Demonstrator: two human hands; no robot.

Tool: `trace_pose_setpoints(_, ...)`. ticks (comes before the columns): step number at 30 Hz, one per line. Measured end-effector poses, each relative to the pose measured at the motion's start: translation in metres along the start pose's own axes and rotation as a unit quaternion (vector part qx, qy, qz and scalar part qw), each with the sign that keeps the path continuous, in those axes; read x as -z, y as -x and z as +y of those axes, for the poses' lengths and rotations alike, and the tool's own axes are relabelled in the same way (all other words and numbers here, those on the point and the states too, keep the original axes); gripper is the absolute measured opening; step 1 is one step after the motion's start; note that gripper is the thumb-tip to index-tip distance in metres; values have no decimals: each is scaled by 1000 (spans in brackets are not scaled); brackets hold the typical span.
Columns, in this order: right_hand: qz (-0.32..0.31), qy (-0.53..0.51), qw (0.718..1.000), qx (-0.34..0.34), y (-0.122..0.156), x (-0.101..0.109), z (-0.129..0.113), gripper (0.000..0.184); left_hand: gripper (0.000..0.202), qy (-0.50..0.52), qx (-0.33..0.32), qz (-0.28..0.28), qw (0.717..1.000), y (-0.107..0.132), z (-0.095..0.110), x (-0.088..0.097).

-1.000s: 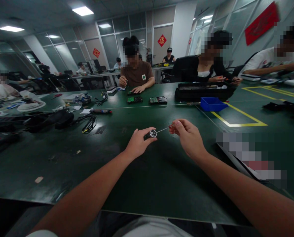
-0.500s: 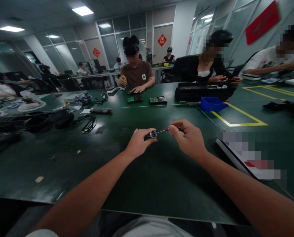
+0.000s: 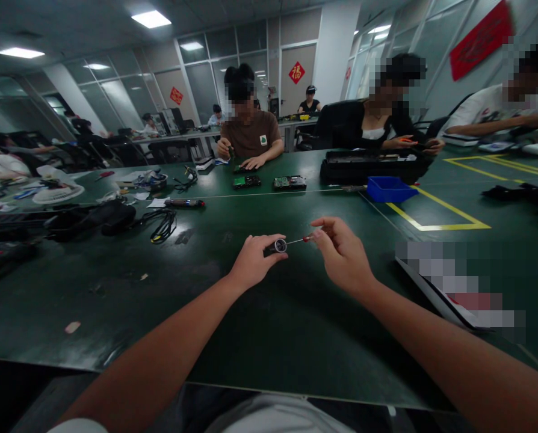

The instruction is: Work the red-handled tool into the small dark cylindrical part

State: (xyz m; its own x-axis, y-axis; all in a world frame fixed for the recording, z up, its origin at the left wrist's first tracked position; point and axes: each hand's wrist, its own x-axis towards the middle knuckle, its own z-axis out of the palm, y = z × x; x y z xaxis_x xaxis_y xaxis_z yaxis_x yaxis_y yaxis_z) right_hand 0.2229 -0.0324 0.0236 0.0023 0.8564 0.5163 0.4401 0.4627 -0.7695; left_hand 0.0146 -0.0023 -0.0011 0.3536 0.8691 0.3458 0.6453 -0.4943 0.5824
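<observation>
Between the thumb and fingers of my left hand [image 3: 253, 261] is a small dark cylinder [image 3: 280, 245] with a round, silvery-rimmed end turned toward me. What kind of part it is I cannot make out. My right hand [image 3: 345, 252] grips a screwdriver [image 3: 306, 239] by its reddish handle, mostly covered by the fingers. Its thin metal shaft points left and meets the rim of the cylinder; whether the tip sits inside is too small to tell. Both hands are above the green table [image 3: 269, 337].
A black cable [image 3: 163, 227] and a pen-shaped tool [image 3: 185, 204] lie left. Two circuit-board units [image 3: 289, 183] sit farther back, before a seated co-worker [image 3: 251, 135]. A blue bin [image 3: 390, 190] stands by a long black housing [image 3: 372, 168]. A blurred white booklet [image 3: 449, 294] lies right.
My right hand's fingers have shifted on the screwdriver handle, the index finger lifting and straightening somewhat. My left hand and the cylinder have stayed in place.
</observation>
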Motion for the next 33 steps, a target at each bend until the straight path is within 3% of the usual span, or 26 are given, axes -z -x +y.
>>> trace_pose_setpoints(5,16,-147,986,-79,-9,-4,11,24,41,34,-14,31,999,-1,-2,1)
trace_pose_setpoints(7,42,-263,950,-161,-16,-4,17,23,41,48,-42,32,997,-1,-1,0)
trace_pose_setpoints(9,-6,-370,893,-255,-21,-3,22,24,40,44,-60,22,997,-2,-1,-1)
trace_pose_setpoints(11,6,-399,875,-273,-24,-2,27,23,40,32,-58,11,998,-3,0,-1)
trace_pose_setpoints(15,60,-306,933,-177,-23,-1,31,23,40,13,-25,4,1000,-3,1,1)
trace_pose_setpoints(20,42,-181,978,-96,-18,-2,27,28,41,9,-15,8,1000,-2,2,3)
trace_pose_setpoints(28,15,-27,999,-31,-12,4,5,27,41,-1,-6,-2,1000,0,3,2)
trace_pose_setpoints(33,43,125,991,36,-8,8,-1,40,42,-6,-9,-4,1000,0,0,1)
